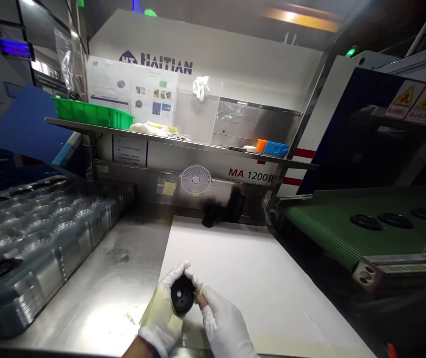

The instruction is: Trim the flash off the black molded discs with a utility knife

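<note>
Both my hands wear white gloves and meet low in the middle of the head view. My left hand [164,311] curls its fingers round a small round black plastic part [182,295] with a hole in its centre. My right hand [223,325] pinches the same part's right edge with thumb and fingers. The part is held just above the near edge of a white sheet [254,268] lying on the steel workbench [123,268].
A stack of clear blister trays [37,233] with black parts stands on the left. On the right, a green conveyor belt [332,223] carries three black round parts [365,221]. A shelf behind holds a green bin [93,113]; a small white fan [195,179] sits below it.
</note>
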### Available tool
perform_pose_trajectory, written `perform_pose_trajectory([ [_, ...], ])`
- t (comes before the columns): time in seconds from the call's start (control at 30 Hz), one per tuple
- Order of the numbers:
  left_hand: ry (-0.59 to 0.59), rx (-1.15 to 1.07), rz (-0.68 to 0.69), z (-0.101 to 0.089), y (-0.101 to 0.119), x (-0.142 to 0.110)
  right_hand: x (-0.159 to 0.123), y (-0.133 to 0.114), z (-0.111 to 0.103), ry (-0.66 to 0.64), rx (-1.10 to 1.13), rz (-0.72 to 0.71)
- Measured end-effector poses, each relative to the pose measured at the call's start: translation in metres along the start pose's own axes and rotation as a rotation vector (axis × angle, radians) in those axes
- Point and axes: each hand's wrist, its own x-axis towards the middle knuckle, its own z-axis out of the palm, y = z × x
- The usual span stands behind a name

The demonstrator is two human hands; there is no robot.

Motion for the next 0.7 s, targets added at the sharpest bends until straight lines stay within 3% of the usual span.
perform_pose_trajectory([
  [0.3,0.034,-0.051,0.043,0.009,-0.022,0.021,-0.007,0.006,0.019,0.034,-0.181,0.092],
  [0.47,0.044,-0.062,0.114,0.009,-0.021,0.026,-0.008,0.003,0.031,0.085,-0.108,0.105],
  [0.63,-0.042,0.112,-0.119,0.003,-0.005,0.019,-0.005,0.007,0.020,0.059,0.022,0.059],
  [0.7,-0.075,0.115,-0.107,0.002,-0.003,0.018,-0.005,0.010,0.015,0.046,0.017,0.083],
])
